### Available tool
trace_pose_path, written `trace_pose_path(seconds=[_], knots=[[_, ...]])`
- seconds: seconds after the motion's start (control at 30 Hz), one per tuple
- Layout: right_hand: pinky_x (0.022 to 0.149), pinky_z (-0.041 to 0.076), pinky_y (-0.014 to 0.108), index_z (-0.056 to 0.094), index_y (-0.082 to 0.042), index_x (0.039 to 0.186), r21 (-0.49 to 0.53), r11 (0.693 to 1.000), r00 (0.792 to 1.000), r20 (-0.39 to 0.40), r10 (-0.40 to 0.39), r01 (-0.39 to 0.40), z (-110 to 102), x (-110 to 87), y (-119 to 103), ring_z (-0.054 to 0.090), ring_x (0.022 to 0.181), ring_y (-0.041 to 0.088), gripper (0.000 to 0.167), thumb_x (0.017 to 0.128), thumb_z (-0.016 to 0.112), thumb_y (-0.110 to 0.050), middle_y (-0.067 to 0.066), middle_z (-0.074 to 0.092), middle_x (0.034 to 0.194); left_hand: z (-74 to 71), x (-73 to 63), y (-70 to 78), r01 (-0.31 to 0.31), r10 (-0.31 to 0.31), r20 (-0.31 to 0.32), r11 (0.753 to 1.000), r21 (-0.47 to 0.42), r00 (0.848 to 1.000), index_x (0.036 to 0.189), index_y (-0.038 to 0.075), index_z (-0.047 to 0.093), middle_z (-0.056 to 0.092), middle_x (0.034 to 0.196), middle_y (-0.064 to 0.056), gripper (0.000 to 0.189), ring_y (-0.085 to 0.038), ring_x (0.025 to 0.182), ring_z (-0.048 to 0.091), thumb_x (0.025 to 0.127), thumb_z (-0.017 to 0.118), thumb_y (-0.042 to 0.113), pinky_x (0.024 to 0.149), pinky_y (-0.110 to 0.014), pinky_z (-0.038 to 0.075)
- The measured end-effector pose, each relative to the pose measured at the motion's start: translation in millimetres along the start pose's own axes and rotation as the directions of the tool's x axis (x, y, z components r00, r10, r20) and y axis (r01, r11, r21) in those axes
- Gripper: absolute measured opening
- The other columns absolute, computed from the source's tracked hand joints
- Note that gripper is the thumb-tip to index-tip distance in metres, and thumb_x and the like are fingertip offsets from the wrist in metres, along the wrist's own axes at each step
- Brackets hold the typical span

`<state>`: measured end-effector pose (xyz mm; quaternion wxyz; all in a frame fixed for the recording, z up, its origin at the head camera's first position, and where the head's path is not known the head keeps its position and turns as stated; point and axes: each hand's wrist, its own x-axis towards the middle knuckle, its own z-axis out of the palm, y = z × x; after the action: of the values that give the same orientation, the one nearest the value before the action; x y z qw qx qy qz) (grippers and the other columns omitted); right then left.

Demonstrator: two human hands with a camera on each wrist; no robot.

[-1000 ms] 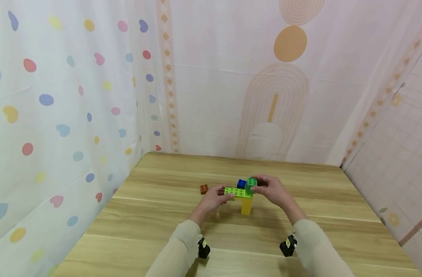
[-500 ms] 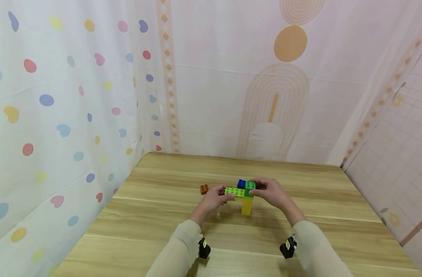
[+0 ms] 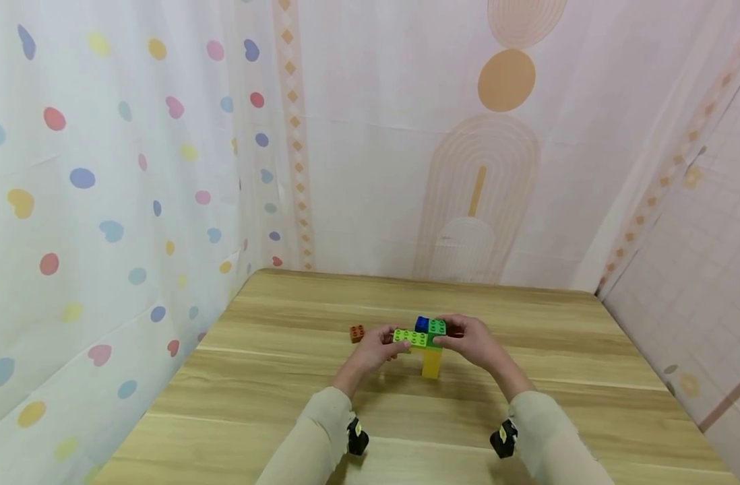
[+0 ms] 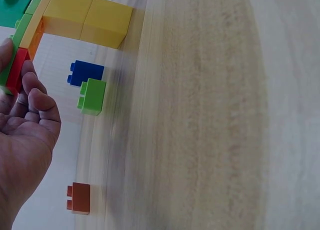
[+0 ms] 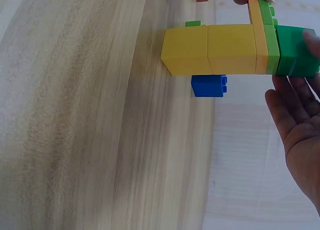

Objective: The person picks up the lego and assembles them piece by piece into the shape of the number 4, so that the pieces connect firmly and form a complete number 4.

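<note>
A toy-brick build stands on the table: two stacked yellow bricks form a post, with an orange layer and lime green bricks across its top, reaching out to the left. Under the free left end is a red brick. My left hand pinches that end, thumb on the lime green side and fingers underneath. On the right end, directly over the post, sits a dark green brick. My right hand holds it between thumb and fingers.
Behind the build stand a blue brick and a light green brick on the table. A brown brick lies just beyond the left hand. Patterned curtains hang along the table's back and sides.
My right hand has lowered the dark green brick onto the right end of the lime green layer. The left hand keeps its grip in nearly the same place.
</note>
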<state>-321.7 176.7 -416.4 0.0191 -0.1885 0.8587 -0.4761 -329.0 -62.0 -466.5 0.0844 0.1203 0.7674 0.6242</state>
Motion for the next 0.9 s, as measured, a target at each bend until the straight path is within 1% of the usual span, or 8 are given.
trace_pose_path(seconds=[0.17,0.37,0.5,0.63,0.73,0.9], knots=[[0.08,0.055,0.035,0.068,-0.004,0.124,0.003,1.0,1.0,-0.022,0.015,-0.015,3.2,-0.2,1.5,0.064,0.096,0.02,0.04,0.09,0.076,-0.024,0.008,0.069,0.109,0.5,-1.3,-1.0,0.001,-0.001,-0.002,1.0,-0.004,1.0,0.125,0.004,0.063,0.067,0.096,-0.003,0.037,-0.014,0.078,0.054,0.095,0.069,0.024,0.081,-0.042,0.048],[0.077,0.054,0.033,0.068,-0.003,0.123,-0.002,1.0,0.999,-0.046,0.023,-0.023,4.1,1.4,0.3,0.063,0.09,0.018,0.039,0.09,0.076,-0.023,0.007,0.07,0.105,-0.1,-0.3,0.2,-0.012,0.012,-0.005,1.0,-0.005,1.0,0.126,0.003,0.062,0.067,0.097,-0.004,0.038,-0.015,0.079,0.054,0.095,0.069,0.023,0.079,-0.041,0.049],[0.075,0.054,0.032,0.069,-0.004,0.122,-0.003,1.0,0.999,-0.042,0.019,-0.019,4.5,1.9,-1.7,0.062,0.086,0.016,0.038,0.089,0.076,-0.021,0.005,0.071,0.102,-0.6,0.1,0.8,-0.012,0.012,-0.008,1.0,-0.004,1.0,0.127,0.002,0.061,0.067,0.097,-0.004,0.039,-0.015,0.079,0.054,0.095,0.069,0.022,0.079,-0.04,0.049],[0.074,0.053,0.031,0.069,-0.003,0.121,-0.005,1.0,0.999,-0.034,0.011,-0.012,4.2,1.8,-1.4,0.062,0.085,0.015,0.037,0.09,0.075,-0.022,0.005,0.07,0.101,0.1,-0.4,1.2,0.002,-0.002,-0.009,1.0,-0.007,1.0,0.127,0.004,0.062,0.066,0.097,-0.003,0.038,-0.015,0.08,0.054,0.095,0.069,0.023,0.081,-0.041,0.048],[0.075,0.053,0.03,0.068,-0.002,0.122,-0.003,1.0,0.999,-0.033,0.012,-0.012,4.0,2.0,0.6,0.062,0.086,0.016,0.038,0.091,0.075,-0.023,0.005,0.07,0.102,1.0,-0.7,1.6,0.005,-0.005,-0.011,1.0,-0.009,1.0,0.127,0.005,0.062,0.065,0.097,-0.003,0.038,-0.015,0.08,0.053,0.095,0.069,0.024,0.081,-0.042,0.048],[0.079,0.054,0.033,0.067,-0.002,0.124,0.009,1.0,0.999,-0.039,0.01,-0.009,3.3,2.5,3.7,0.063,0.093,0.019,0.039,0.091,0.074,-0.023,0.008,0.069,0.108,3.1,0.7,3.5,-0.006,0.006,-0.016,1.0,-0.008,1.0,0.129,0.002,0.06,0.065,0.098,-0.005,0.04,-0.015,0.078,0.053,0.095,0.069,0.022,0.079,-0.042,0.048]])
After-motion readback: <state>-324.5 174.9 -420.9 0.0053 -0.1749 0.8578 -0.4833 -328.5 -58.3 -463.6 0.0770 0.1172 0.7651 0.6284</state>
